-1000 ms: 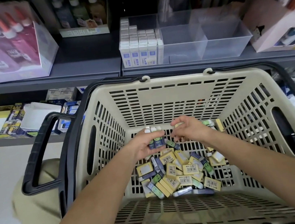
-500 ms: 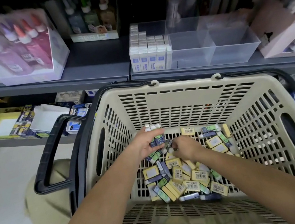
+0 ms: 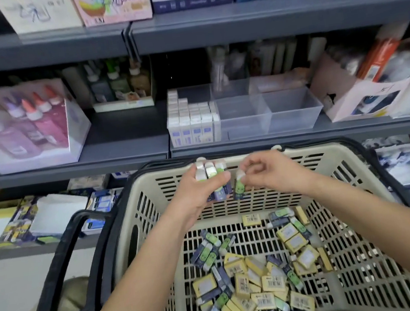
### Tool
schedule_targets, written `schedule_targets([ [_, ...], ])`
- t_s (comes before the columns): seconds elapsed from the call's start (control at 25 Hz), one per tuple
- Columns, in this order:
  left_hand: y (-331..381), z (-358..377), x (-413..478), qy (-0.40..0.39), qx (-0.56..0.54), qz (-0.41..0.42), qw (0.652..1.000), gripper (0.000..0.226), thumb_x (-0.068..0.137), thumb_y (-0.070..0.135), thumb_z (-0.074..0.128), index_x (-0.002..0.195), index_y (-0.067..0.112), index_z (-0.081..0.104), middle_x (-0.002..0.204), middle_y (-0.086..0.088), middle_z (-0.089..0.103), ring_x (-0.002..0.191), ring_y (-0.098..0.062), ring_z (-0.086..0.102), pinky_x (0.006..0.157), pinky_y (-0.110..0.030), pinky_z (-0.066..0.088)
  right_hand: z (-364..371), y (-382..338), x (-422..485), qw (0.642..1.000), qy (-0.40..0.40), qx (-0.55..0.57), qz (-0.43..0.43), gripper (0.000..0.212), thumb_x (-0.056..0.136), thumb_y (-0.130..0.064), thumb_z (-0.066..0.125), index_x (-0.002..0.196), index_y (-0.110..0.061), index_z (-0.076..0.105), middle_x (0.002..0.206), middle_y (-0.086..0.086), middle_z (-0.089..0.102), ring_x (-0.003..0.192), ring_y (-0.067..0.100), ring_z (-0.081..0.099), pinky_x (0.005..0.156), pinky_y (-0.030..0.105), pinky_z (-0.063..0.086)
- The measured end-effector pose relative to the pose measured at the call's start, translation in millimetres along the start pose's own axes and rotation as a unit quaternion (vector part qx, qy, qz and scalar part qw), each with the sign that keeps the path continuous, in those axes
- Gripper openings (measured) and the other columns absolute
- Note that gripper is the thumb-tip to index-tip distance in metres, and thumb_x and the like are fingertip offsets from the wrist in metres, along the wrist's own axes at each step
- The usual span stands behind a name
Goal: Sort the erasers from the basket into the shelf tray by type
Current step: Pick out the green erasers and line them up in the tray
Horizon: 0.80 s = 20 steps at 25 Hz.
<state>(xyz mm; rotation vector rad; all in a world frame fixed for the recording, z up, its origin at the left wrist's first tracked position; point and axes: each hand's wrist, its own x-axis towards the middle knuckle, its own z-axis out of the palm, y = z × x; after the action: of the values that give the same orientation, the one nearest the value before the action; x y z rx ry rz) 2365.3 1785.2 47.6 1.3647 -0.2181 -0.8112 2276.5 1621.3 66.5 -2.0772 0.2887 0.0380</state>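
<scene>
The beige slatted basket (image 3: 329,151) with black handles stands just below the shelf. Its floor holds a loose heap of two kinds of erasers: flat yellow erasers (image 3: 272,283) with barcode labels, and slimmer green-and-navy erasers (image 3: 207,255) with white ends, lying mixed at all angles. Above the basket's far wall, the left hand (image 3: 196,198) grips an upright bundle of erasers (image 3: 212,178) of the green-and-navy kind, white ends up. Just beside it, the right hand (image 3: 269,172) pinches a single eraser (image 3: 239,188) of that kind. The clear shelf tray (image 3: 293,116) sits on the shelf behind, and its left compartment holds rows of upright white erasers (image 3: 194,125).
</scene>
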Motion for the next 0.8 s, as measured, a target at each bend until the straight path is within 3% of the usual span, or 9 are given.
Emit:
schedule_targets([
  [0.08,21,0,5,0.029,0.001,0.053,0.998,0.025,0.079,0.006,0.071,0.098,0.016,0.058,0.087,-0.007,0.067,0.079,-0.02,0.066,0.075,-0.039,0.056,-17,-21,13,0.998,0.045,0.032,-0.031,0.008,0.08,-0.01,0.07,0.081,-0.016,0.064,0.07,0.002,0.068,0.066,0.009,0.065,0.068,0.024,0.054],
  [0.2,47,-5,23,0.081,0.048,0.129,0.987,0.021,0.08,0.009,0.071,0.094,0.017,0.057,0.078,-0.009,0.065,0.067,-0.019,0.061,0.065,-0.032,0.052,-45,-45,44,0.986,0.148,0.05,-0.063,0.015,0.076,-0.008,0.073,0.073,-0.02,0.065,0.067,-0.002,0.068,0.065,0.007,0.065,0.068,0.022,0.054],
  [0.36,57,-10,48,0.122,0.165,0.164,0.965,0.023,0.082,0.014,0.07,0.09,0.028,0.052,0.085,-0.01,0.066,0.068,-0.014,0.058,0.057,-0.023,0.048,-71,-52,85,0.964,0.24,-0.104,-0.055,0.009,0.078,-0.021,0.071,0.075,-0.026,0.064,0.078,0.002,0.07,0.079,0.013,0.064,0.074,0.027,0.049],
  [0.48,46,-7,57,0.123,0.181,0.164,0.962,0.025,0.082,0.015,0.07,0.087,0.031,0.051,0.08,0.002,0.062,0.061,-0.004,0.056,0.055,-0.017,0.046,-70,-41,104,0.966,0.174,-0.193,-0.009,0.008,0.079,-0.028,0.07,0.081,-0.027,0.062,0.083,-0.001,0.068,0.087,0.015,0.064,0.077,0.026,0.048],
  [0.6,38,-7,64,0.123,0.192,0.171,0.959,0.026,0.082,0.017,0.07,0.086,0.035,0.051,0.078,0.008,0.059,0.061,-0.004,0.055,0.059,-0.021,0.049,-60,-31,114,0.97,0.101,-0.219,0.009,0.004,0.083,-0.028,0.066,0.086,-0.025,0.064,0.084,-0.004,0.069,0.088,0.013,0.064,0.081,0.026,0.048],
  [0.8,40,-7,65,0.113,0.189,0.171,0.96,0.026,0.082,0.015,0.07,0.088,0.033,0.052,0.079,0.006,0.06,0.053,0.007,0.055,0.054,-0.013,0.049,-55,-25,120,0.953,0.052,-0.295,-0.033,0.029,0.093,-0.022,0.045,0.094,-0.005,0.069,0.101,0.003,0.069,0.09,0.018,0.06,0.075,0.025,0.042],
])
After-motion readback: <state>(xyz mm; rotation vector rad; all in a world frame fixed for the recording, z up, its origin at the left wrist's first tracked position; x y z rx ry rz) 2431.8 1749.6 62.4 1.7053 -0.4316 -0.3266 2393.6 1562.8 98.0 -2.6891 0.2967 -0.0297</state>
